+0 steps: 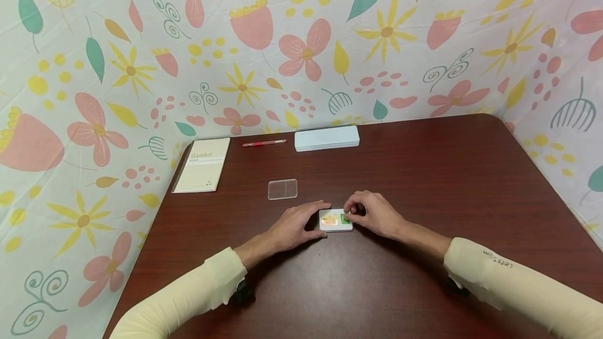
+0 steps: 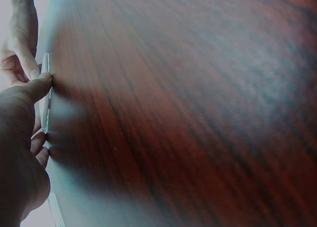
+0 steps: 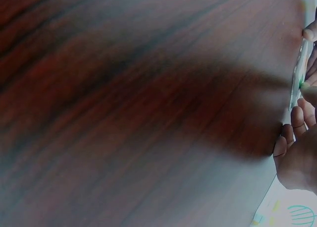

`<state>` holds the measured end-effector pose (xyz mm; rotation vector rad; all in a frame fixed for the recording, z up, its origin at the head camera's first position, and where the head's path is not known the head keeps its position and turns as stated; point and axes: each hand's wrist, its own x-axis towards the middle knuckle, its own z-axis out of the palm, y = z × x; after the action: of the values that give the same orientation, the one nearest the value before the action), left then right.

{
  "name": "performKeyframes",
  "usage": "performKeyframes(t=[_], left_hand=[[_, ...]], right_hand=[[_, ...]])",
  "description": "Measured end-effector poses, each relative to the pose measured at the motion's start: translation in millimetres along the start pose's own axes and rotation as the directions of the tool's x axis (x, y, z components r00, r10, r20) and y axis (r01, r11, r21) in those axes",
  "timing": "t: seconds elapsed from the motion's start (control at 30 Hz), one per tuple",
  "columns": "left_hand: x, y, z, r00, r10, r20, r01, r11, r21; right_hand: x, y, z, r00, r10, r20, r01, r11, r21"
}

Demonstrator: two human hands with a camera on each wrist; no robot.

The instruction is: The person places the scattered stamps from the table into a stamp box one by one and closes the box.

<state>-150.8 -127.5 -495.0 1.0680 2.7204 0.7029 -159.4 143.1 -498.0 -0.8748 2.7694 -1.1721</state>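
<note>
One flat case (image 1: 335, 227) lies against the left hand (image 1: 293, 227).

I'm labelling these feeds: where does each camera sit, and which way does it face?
Head: on the head, facing forward and down at the table and floral backdrop; left hand, right hand and both sleeves show.
Left wrist: on that wrist, looking low across the table; both hands show at frame left.
Right wrist: on that wrist, likewise low across it; both hands show at frame right.
Both wrist views share the small flat case, edge-on.
</note>
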Motion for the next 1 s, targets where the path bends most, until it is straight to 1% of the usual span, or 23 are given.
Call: performKeyframes(t=[0.33,0.47,0.63,0.8,1.0], left_hand=[[-0.6,-0.8,0.4,1.0,0.017,-0.01,-0.017,1.0,-0.005],[-0.9,0.0,-0.4,1.0,0.015,-0.005,-0.015,1.0,0.003],[-1.5,-0.7,-2.5,0.999,0.034,0.01,-0.034,0.999,0.008],[-3.4,-3.0,-9.4,0.999,0.043,0.016,-0.044,0.999,0.026],[-6.7,-9.2,-24.6,0.999,0.053,-0.011,-0.052,0.998,0.047]], right_hand=[[0.5,-1.3,-1.4,1.0,0.012,-0.002,-0.012,1.0,0.014],[1.9,-2.5,-3.5,1.0,0.019,-0.019,-0.019,0.999,0.043],[4.0,-4.5,-8.6,0.999,0.026,-0.043,-0.023,0.998,0.065],[9.5,-6.3,-13.9,0.999,0.036,-0.035,-0.033,0.996,0.081],[20.3,-8.2,-16.8,1.0,0.019,0.004,-0.019,0.993,0.116]])
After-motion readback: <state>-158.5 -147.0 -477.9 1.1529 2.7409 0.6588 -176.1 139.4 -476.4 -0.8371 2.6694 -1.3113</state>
